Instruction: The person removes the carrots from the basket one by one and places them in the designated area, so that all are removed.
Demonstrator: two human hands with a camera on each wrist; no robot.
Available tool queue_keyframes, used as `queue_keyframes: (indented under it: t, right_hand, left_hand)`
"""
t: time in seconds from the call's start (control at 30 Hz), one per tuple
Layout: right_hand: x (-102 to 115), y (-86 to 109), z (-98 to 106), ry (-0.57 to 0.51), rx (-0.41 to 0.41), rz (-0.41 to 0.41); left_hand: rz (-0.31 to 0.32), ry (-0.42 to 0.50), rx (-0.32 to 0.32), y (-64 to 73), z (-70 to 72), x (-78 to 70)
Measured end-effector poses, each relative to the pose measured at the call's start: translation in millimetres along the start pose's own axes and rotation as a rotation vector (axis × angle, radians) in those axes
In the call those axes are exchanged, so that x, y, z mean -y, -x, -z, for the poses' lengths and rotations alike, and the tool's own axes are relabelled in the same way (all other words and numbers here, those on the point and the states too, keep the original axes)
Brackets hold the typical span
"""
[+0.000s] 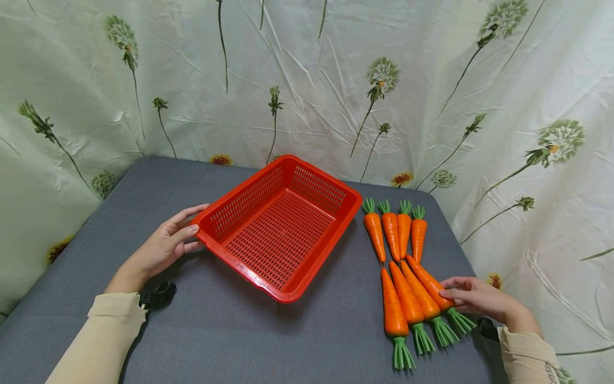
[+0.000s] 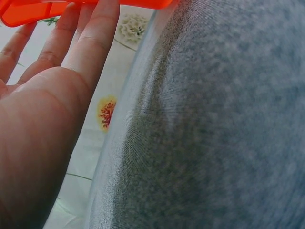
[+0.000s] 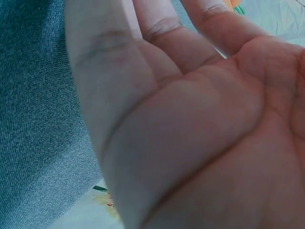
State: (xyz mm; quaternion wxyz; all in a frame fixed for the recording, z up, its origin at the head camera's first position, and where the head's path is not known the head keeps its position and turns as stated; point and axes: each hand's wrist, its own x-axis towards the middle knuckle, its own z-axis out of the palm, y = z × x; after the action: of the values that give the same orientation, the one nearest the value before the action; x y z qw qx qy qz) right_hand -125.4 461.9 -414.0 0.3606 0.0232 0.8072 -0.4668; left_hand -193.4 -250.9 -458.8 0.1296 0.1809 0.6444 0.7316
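A red perforated plastic basket [image 1: 283,234] sits at an angle in the middle of the table, with nothing inside. At its left corner my left hand [image 1: 163,245] holds the rim, thumb on top and fingers beneath; the left wrist view shows those fingers under the red edge [image 2: 143,3]. Whether the basket's base touches the table is hidden. To the right, orange carrots with green tops lie in two rows. My right hand [image 1: 479,298] touches the rightmost carrot [image 1: 428,277] of the near row, its thumb over the carrot's side. The right wrist view shows mostly palm.
Several other carrots lie close together, the far row [image 1: 390,234] with tops pointing away and the near row [image 1: 394,309] with tops toward me. Grey cloth covers the table [image 1: 326,346]. A flower-patterned white curtain [image 1: 307,80] hangs behind and around it.
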Motion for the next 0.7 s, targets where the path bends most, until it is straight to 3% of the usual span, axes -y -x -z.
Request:
queue_keyframes:
  t: [0.4,0.7]
  right_hand:
    - [4.0,0.5,-1.3,0.080,-0.028,0.001]
    - [-2.0,3.8,-0.4,0.052,-0.002,-0.012]
  left_hand:
    - [0.032,-0.056,-0.045,-0.4,-0.7,1.8]
    - [0.030,-0.046,-0.032,-0.5,-0.2,0.2]
